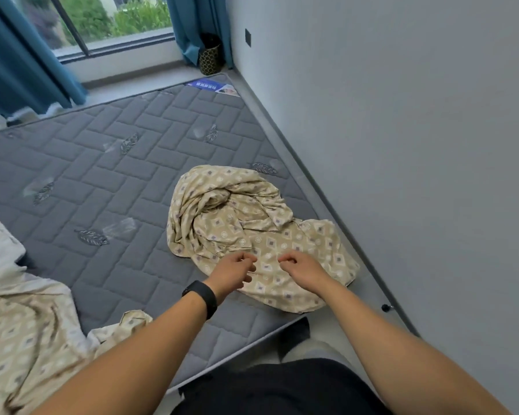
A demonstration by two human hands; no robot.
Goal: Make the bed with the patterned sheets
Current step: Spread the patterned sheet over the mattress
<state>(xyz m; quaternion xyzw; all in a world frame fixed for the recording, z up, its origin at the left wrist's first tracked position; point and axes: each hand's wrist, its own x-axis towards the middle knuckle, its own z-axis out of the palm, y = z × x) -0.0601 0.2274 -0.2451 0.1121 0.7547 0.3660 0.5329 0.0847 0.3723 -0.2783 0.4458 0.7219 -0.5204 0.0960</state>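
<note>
Bed: a bare grey quilted mattress [108, 163] fills the middle of the view, its right edge running along a grey wall [417, 145].
Patterned sheet: a crumpled beige sheet [243, 223] with a diamond print lies bunched on the mattress at about 3 o'clock from its centre, close to the wall-side edge; its near flap is spread flatter towards 5 o'clock.
Left hand: the left hand [232, 272] reaches over the sheet's near flap, fingers loosely curled; whether the tips pinch the cloth cannot be told. A black wristband [203, 296] sits on the wrist.
Right hand: the right hand [301, 268] hovers just beside the left, at its 3 o'clock, fingers curled downward over the same flap; a grip on the fabric cannot be confirmed.
Other bedding: more beige patterned fabric [27, 339] is heaped at 8 o'clock, over the mattress's near-left corner.
Window side: at 12 o'clock a window [102, 22] with teal curtains [21, 61]; a dark patterned basket [210, 58] stands in the corner at 1 o'clock.
Label: a blue and white label [213, 86] lies at the mattress's far corner.
</note>
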